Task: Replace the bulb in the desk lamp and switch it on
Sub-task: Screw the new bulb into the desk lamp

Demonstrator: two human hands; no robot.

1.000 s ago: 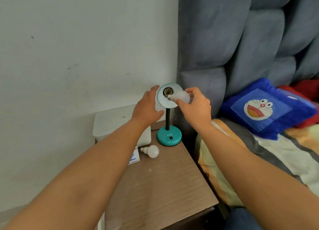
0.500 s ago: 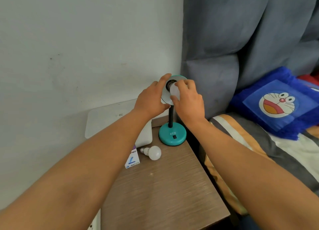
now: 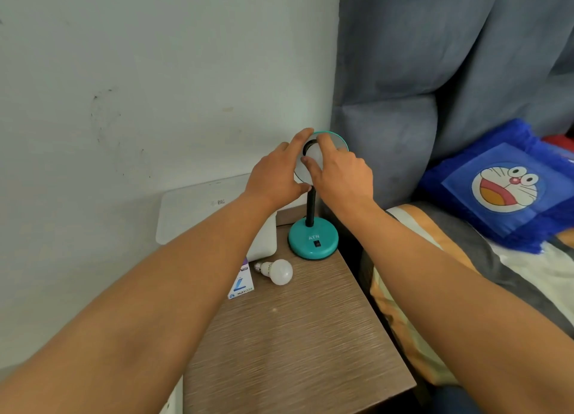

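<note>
A teal desk lamp stands at the back of the wooden bedside table, its round base (image 3: pixel 313 241) carrying a black switch and a black neck. My left hand (image 3: pixel 275 177) grips the left rim of the lamp's shade (image 3: pixel 337 140). My right hand (image 3: pixel 341 177) holds a white bulb (image 3: pixel 313 154) inside the shade, at the dark socket; the fingers cover most of the bulb. A second white bulb (image 3: pixel 278 271) lies loose on the table in front of the base.
A small bulb box (image 3: pixel 241 284) lies left of the loose bulb. A white box (image 3: pixel 198 208) stands against the wall at the table's back left. The bedside table (image 3: pixel 295 345) borders a bed with a grey padded headboard and a blue cartoon pillow (image 3: pixel 503 186).
My right hand has carried the bulb from just in front of the shade into the shade at the socket. My left hand stays on the shade's rim. The camera has shifted closer.
</note>
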